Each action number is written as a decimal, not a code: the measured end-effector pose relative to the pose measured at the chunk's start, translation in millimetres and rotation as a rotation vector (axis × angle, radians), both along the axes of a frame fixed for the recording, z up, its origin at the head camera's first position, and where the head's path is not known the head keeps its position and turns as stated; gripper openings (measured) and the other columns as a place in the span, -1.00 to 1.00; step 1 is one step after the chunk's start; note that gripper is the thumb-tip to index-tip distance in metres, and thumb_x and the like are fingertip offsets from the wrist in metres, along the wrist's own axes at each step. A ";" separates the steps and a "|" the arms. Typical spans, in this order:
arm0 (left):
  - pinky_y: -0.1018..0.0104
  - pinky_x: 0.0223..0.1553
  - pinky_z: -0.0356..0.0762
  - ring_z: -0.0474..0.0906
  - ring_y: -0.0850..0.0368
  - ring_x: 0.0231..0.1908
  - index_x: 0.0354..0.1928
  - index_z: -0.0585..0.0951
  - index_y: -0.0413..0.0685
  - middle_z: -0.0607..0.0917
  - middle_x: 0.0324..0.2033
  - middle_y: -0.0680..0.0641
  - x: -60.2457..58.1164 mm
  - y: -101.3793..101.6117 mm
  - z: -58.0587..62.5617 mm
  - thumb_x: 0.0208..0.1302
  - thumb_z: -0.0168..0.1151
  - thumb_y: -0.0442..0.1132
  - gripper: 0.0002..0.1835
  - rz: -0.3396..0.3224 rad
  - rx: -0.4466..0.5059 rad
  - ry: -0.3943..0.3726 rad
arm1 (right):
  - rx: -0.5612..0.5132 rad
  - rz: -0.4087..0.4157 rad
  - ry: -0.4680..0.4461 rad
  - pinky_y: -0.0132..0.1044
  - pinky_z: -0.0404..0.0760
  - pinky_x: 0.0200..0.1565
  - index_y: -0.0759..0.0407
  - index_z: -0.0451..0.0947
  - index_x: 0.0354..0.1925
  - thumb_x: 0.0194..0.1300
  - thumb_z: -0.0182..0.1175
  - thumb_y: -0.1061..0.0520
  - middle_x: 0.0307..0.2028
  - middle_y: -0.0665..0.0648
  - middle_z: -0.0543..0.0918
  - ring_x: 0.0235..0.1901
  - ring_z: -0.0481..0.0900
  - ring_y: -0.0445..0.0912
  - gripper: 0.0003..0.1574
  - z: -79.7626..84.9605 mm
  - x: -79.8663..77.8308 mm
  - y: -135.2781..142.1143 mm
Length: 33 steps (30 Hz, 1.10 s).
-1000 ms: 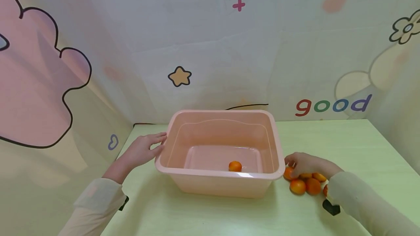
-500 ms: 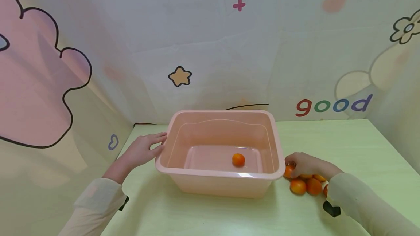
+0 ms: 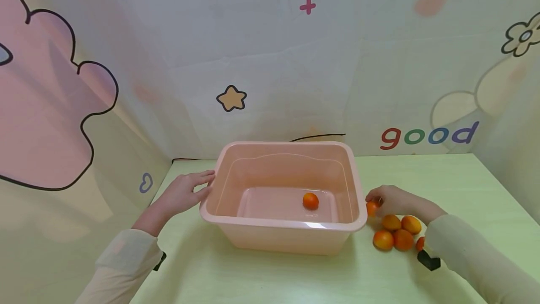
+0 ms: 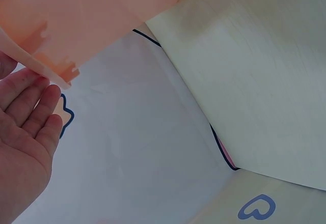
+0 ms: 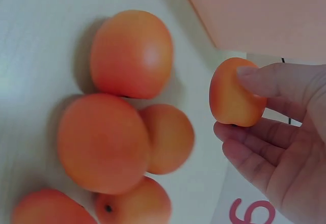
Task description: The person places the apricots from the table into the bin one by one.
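A pink plastic basin (image 3: 274, 237) stands mid-table with one orange-red fruit (image 3: 311, 201) on its floor. The left hand (image 3: 181, 194) touches the basin's left rim, fingers fairly straight; in the left wrist view its fingertips (image 4: 48, 94) meet the rim's underside. Just right of the basin, the right hand (image 3: 398, 201) pinches another orange-red fruit (image 5: 235, 94) between thumb and fingers, lifted off the table. Several like fruits (image 3: 383, 239) lie clustered below that hand in the head view; the sleeve partly covers one. A dark stem spot shows on one fruit (image 5: 135, 203).
The pale green table (image 3: 295, 280) runs to a printed cloth backdrop (image 3: 270, 60) behind and at the sides. The basin's right wall (image 5: 270, 15) rises close by the right hand. Dark pieces show at both cuffs, one at the right sleeve (image 3: 428, 261).
The right hand has gripped a fruit and raised it slightly away from the cluster. The fruit inside the basin has rolled a little right and back. The left hand has stayed still.
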State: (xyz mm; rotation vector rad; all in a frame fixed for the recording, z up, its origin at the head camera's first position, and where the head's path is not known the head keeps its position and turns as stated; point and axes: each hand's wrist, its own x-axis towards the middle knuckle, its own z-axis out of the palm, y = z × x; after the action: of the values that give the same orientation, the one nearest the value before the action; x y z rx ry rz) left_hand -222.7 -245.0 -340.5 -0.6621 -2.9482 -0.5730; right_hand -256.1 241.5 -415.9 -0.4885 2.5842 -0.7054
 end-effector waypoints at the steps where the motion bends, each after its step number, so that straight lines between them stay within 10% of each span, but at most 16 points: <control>1: -0.03 0.01 0.37 0.38 -0.14 0.10 0.13 0.42 -0.20 0.45 0.13 -0.14 -0.2 0.0 -0.1 0.20 0.06 -0.21 -0.56 -0.001 -0.001 0.001 | -0.004 0.011 0.009 -0.12 0.52 -0.16 0.24 0.51 -0.09 -0.04 0.24 0.30 -0.25 0.08 0.59 -0.32 0.43 -0.09 -0.56 1.7 -1.0 0.8; 33: -0.03 0.01 0.36 0.39 -0.15 0.09 0.12 0.42 -0.21 0.45 0.13 -0.15 0.2 0.3 2.1 0.20 0.06 -0.22 -0.56 -0.010 -0.009 0.002 | 0.067 0.083 0.327 -0.24 0.47 -0.30 0.31 0.51 -0.15 0.01 0.20 0.28 -0.36 0.10 0.57 -0.38 0.41 -0.07 -0.65 130.7 -29.8 -13.5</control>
State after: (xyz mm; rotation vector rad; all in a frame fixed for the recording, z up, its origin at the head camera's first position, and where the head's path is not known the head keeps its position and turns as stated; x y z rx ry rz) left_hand -222.5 -244.7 -338.4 -0.6783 -2.9487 -0.5603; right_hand -285.9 228.0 -285.2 -0.7382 2.8574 -0.5467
